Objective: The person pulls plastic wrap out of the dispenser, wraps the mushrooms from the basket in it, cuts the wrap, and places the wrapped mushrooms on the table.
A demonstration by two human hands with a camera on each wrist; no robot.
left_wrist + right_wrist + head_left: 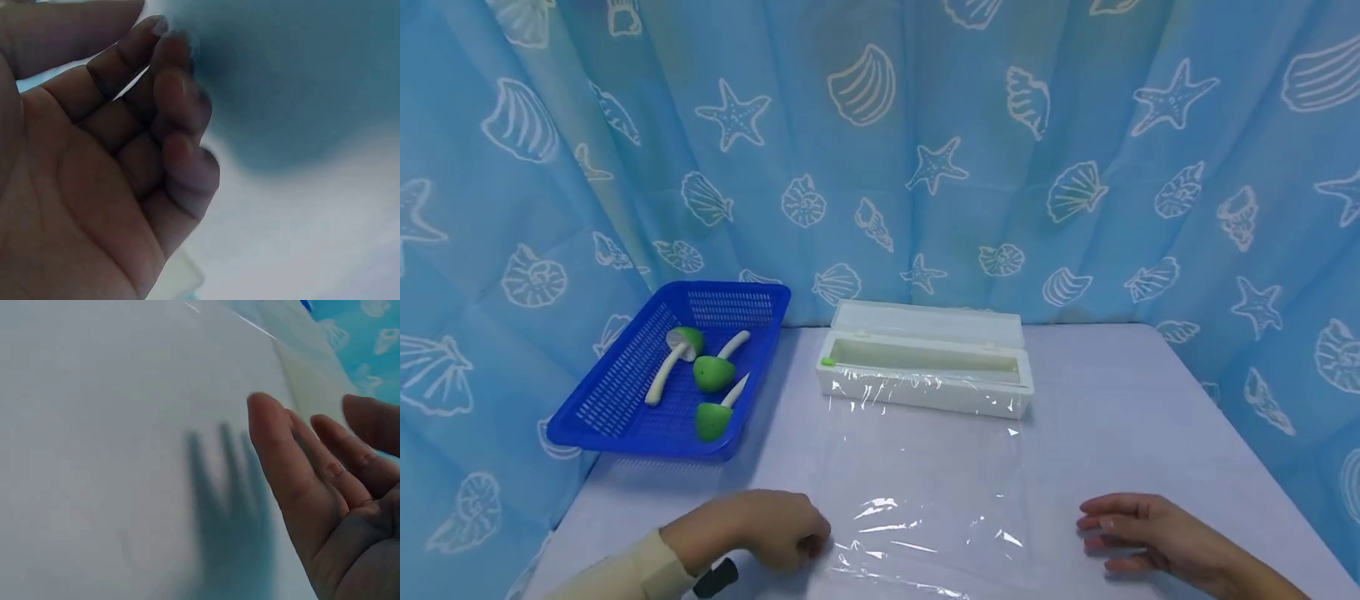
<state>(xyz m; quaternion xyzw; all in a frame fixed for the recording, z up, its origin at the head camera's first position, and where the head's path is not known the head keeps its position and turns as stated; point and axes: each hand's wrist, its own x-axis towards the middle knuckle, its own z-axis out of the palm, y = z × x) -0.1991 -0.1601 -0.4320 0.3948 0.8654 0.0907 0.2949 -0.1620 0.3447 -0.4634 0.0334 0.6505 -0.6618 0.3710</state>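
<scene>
A sheet of clear plastic wrap (925,492) stretches over the table from a long white dispenser box (925,396) towards the front. Its surface shows bright creases. Beside the left edge of the wrap is my left hand (778,529), back up, its fingers loosely bent downward. The left wrist view shows the palm (81,187) and bent fingers, with the thumb apart from them and no thing seen between. My right hand (1157,533) hovers to the right of the wrap with fingers extended and spread, holding nothing; its shadow falls on the table in the right wrist view.
At the left stands a blue plastic basket (606,446) with green-capped, white-stemmed mushrooms (713,375) in it. The dispenser's lid (928,321) is raised, and a small green slider (828,362) sits at its left front. Blue shell-patterned curtains (970,167) border the white table (1097,400).
</scene>
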